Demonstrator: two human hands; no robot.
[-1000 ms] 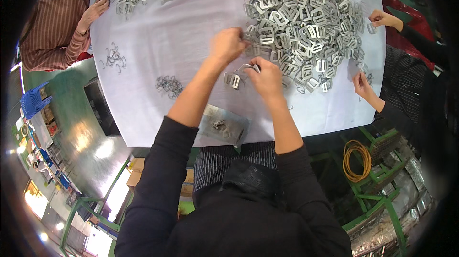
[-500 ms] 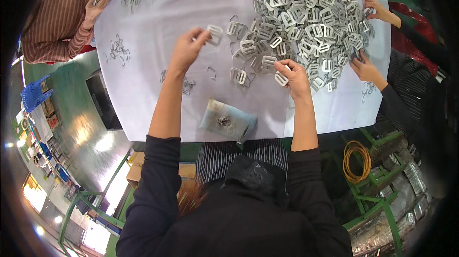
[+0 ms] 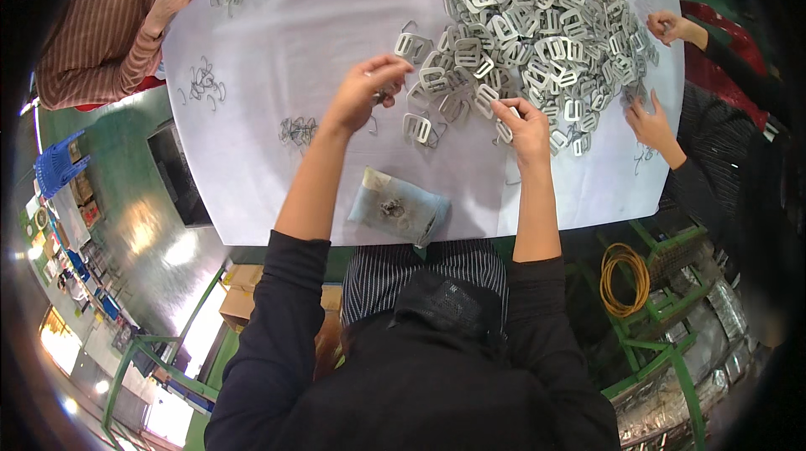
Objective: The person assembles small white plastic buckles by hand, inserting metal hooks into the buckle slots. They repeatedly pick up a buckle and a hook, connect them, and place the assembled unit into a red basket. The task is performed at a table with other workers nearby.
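1. Table: metal buckles heaped from far edge toward right edge, presumably for shared reach; heap's far end cut off.
2. Right hand: thumb and forefinger close together at the heap's near fringe, apparently for picking singly; grip uncertain.
3. Left hand: above table, left of heap; fingers curled, contents hidden, cannot tell.
4. Pouch by near edge, likely for easy access; dark bits on it indistinct.

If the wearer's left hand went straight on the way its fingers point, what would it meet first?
The left hand would probably meet metal buckles at the left edge of the large heap, though it might pass above them; height is unclear.
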